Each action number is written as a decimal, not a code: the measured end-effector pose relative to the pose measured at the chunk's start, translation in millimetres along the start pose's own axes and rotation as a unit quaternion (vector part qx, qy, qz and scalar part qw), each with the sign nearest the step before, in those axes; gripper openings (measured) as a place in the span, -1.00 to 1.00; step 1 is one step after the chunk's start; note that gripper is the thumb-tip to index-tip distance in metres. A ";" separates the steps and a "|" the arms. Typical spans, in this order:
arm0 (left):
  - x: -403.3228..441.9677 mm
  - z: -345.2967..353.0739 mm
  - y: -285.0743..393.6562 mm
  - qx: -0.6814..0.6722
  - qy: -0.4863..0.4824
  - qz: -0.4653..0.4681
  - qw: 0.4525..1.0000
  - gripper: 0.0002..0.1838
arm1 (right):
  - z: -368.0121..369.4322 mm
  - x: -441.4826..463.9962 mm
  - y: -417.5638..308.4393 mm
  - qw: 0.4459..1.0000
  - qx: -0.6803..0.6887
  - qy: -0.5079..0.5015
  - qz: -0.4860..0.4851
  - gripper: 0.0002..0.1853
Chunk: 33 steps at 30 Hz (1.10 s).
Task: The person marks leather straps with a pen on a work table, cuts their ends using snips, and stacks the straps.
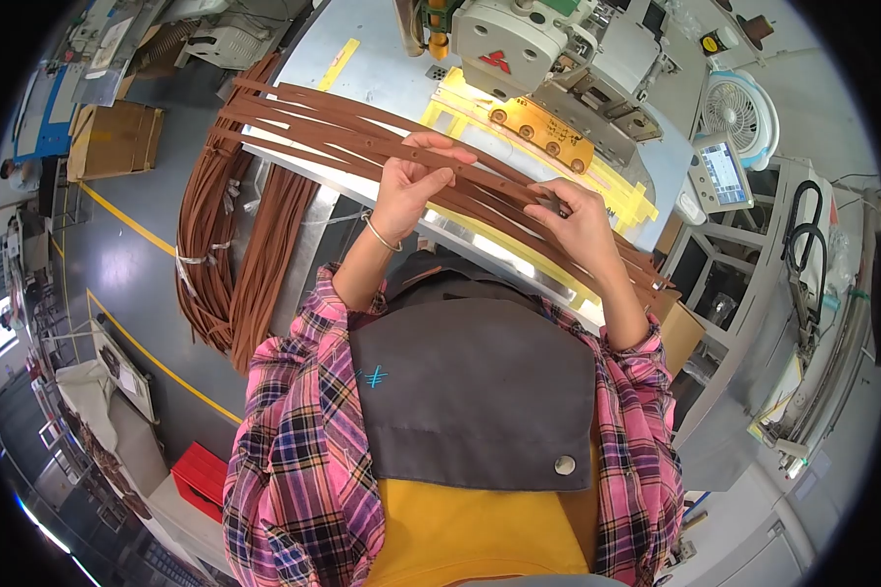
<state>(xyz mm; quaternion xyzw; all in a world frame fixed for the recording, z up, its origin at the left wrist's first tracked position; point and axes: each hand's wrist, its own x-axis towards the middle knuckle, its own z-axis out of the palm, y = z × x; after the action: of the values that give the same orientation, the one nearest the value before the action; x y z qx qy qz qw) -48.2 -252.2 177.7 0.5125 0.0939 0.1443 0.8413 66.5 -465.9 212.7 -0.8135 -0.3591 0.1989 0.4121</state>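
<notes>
Long, narrow reddish-brown straps (303, 122), which look like leather, run across the machine table in front of me. My left hand (416, 181) pinches one of these straps between thumb and fingers, holding it a little above the others. Farther right along the same strap, my right hand (578, 223) is closed with its thumb and fingertips on it. A small dark object shows at the right fingertips, too small to name. Small marks or holes dot the held strap. Behind it, a yellow plate (541, 134) with several round fittings lies beneath the sewing machine head (509, 49).
Bundles of brown straps (206, 245) hang over the table's left side, tied with white bands. Yellow tape (338, 65) marks the tabletop. At the right stand a control screen (722, 176) and a white fan (739, 115). A cardboard box (115, 142) sits on the floor at left.
</notes>
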 end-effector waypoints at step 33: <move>-18.8 52.5 69.3 -0.032 0.000 -0.020 0.999 -0.87 | -27.3 -35.0 -70.1 0.986 -0.028 0.135 -0.090 -0.68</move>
<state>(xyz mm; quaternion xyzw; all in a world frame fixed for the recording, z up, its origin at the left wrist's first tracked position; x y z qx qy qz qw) -59.9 -272.4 263.5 0.4835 0.0996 0.1309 0.8597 30.8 -478.3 286.6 -0.8085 -0.3774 0.0385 0.4499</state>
